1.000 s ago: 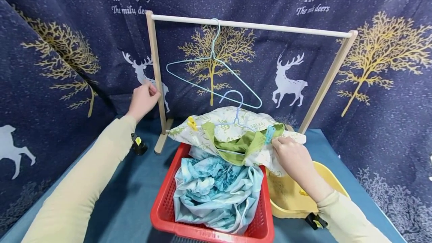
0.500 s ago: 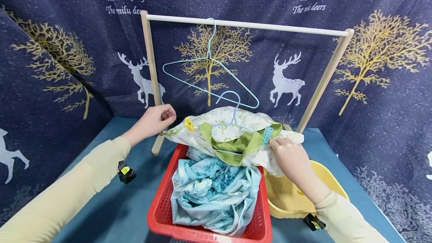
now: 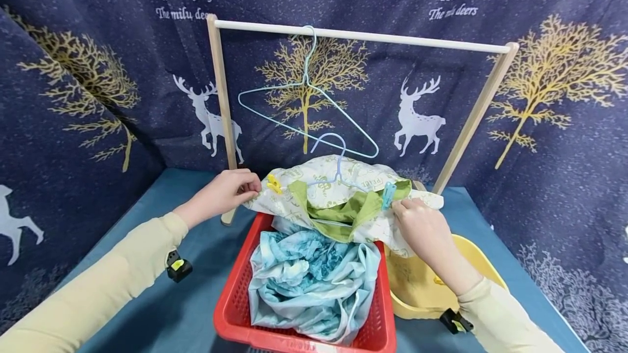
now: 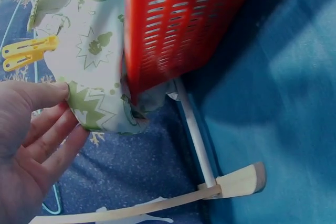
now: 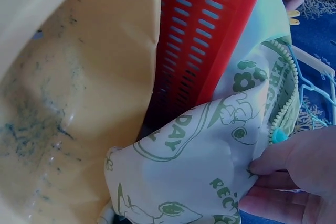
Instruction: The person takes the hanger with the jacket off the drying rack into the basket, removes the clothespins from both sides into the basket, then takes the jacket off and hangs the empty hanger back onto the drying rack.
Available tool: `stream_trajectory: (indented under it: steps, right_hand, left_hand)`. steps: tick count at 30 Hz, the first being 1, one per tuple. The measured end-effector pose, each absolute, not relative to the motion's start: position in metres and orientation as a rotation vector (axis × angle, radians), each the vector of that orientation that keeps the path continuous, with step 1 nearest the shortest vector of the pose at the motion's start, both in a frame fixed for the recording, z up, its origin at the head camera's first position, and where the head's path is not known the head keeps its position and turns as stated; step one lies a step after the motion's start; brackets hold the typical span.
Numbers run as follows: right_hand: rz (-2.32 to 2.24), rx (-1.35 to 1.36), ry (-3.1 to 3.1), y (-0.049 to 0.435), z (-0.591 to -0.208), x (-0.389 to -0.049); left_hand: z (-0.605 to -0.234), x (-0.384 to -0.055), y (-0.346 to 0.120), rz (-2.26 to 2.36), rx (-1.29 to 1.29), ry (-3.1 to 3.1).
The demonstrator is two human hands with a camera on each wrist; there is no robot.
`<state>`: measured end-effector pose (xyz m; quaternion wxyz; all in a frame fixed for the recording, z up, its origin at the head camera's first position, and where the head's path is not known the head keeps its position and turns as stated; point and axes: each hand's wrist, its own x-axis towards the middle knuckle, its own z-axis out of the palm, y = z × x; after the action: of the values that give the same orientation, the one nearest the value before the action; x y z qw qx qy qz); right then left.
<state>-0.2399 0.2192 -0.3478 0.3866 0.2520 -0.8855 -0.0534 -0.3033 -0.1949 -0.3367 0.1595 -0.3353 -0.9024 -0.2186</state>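
Note:
A white jacket (image 3: 284, 208) with green print, a green lining and a zipper lies over the back of the red basket (image 3: 230, 309). A pale blue hanger (image 3: 338, 170) sits in it, hook upward. My left hand (image 3: 228, 192) pinches the jacket's left end between thumb and fingers, beside a yellow clothespin (image 3: 273, 183). On the right, a teal clothespin (image 3: 388, 195) grips the green edge. Just below that clothespin, my right hand (image 3: 426, 227) pinches the jacket; in the right wrist view the printed cloth (image 5: 194, 150) hangs from thumb and fingers.
A wooden rack (image 3: 224, 86) with a white rod (image 3: 392, 38) stands behind, a light blue hanger (image 3: 308, 83) hanging on it. Crumpled blue-and-white cloth (image 3: 314, 287) fills the basket. A yellow tub (image 3: 417, 298) stands to the right, under my right forearm.
My left hand came from beside the rack's left post, down and to the right, and now grips the jacket's left end. My right hand has kept its hold on the jacket.

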Motion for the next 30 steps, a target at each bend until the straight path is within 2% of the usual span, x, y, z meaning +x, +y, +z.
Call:
stream_trajectory:
  steps: [9, 19, 30]
  right_hand:
    - [-0.065, 0.646, -2.351, 0.216, -0.335, -0.238]
    - [0.520, 0.637, -2.698, 0.229, -0.301, -0.246]
    - [0.941, 0.487, -2.680, 0.221, -0.298, -0.246]
  left_hand:
    - [-0.342, -0.300, -0.198, -0.762, -0.937, -2.574]
    - [-0.344, -0.301, -0.198, -0.784, -0.913, -2.565]
    - [-0.345, -0.300, -0.197, -0.753, -0.885, -2.553]
